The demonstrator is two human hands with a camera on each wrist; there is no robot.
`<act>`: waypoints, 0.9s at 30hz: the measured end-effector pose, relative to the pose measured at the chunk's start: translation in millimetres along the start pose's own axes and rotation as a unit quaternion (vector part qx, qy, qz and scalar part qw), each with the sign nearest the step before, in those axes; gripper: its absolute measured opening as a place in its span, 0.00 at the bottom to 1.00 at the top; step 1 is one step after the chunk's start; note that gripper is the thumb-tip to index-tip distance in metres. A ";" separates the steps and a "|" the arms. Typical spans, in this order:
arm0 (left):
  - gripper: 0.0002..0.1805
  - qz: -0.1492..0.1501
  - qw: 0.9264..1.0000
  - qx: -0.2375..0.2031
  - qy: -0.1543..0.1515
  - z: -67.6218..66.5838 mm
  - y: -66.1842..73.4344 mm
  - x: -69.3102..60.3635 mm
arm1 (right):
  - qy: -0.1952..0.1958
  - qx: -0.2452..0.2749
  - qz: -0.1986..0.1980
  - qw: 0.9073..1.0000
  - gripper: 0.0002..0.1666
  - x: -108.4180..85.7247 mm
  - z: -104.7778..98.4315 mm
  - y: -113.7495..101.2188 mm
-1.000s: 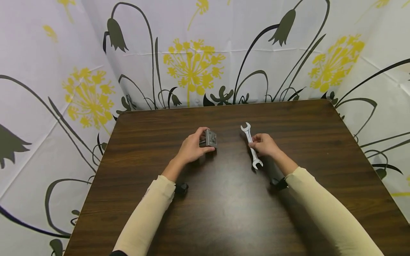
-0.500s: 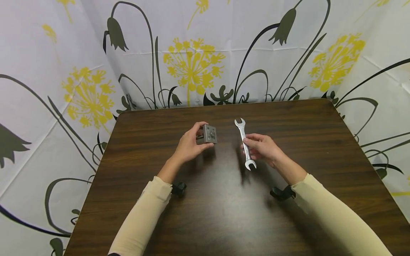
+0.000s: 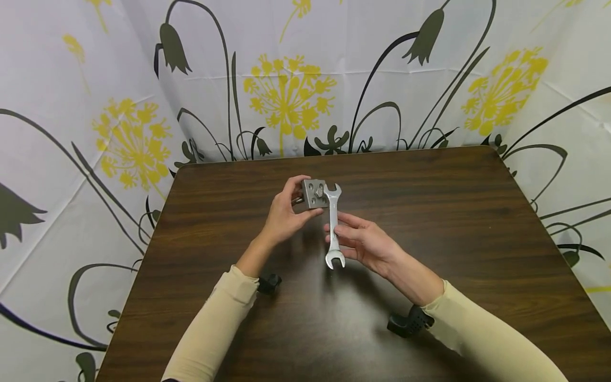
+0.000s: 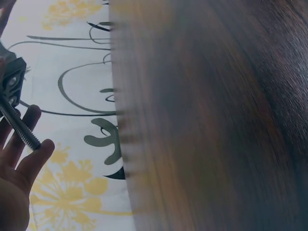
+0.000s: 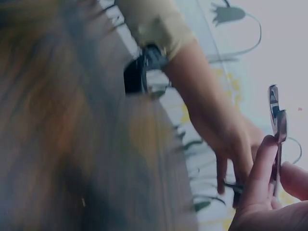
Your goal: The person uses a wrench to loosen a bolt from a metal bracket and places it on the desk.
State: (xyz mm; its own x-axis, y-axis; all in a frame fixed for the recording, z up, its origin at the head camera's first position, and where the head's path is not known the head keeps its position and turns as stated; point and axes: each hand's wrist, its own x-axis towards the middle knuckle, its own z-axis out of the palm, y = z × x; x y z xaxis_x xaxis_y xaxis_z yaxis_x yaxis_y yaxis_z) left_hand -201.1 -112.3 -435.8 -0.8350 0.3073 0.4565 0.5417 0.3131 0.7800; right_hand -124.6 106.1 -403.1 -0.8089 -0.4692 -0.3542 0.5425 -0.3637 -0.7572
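I see left hand [image 3: 281, 218] pinching block [image 3: 311, 195] | right hand [image 3: 371, 244] holding wrench [image 3: 333, 217], axis up-down in head view | top end just right of bolt [image 3: 320, 191]

- Left forearm [image 3: 215, 323]: cream-sleeved, at 7 o'clock, directed toward 1 o'clock.
- Left hand [image 3: 279, 220]: pinching grip, thumb [image 3: 307, 215] on the side nearer the body, index finger [image 3: 295, 182] on the far side.
- Right forearm [image 3: 487, 334]: cream-sleeved, at 4 o'clock, directed toward 10 o'clock.
- Right hand [image 3: 371, 245]: pinching grip, thumb uppermost; between 3 and 4 o'clock from the left hand, apart.
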 end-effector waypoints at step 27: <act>0.39 0.038 0.998 -0.041 0.030 -1.6 54.7 5.1 | -0.050 0.168 -0.030 0.984 0.17 2.7 53.9 26.9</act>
State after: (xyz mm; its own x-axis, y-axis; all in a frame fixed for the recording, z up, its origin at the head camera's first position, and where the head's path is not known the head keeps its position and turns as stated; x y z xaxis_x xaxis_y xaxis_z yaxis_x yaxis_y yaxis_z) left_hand -175.9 -95.1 -390.1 -0.7970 0.2721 0.5392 0.5966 0.2159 0.7729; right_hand -100.0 51.8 -394.8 -0.8246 -0.5091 -0.2467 0.5525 -0.6311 -0.5445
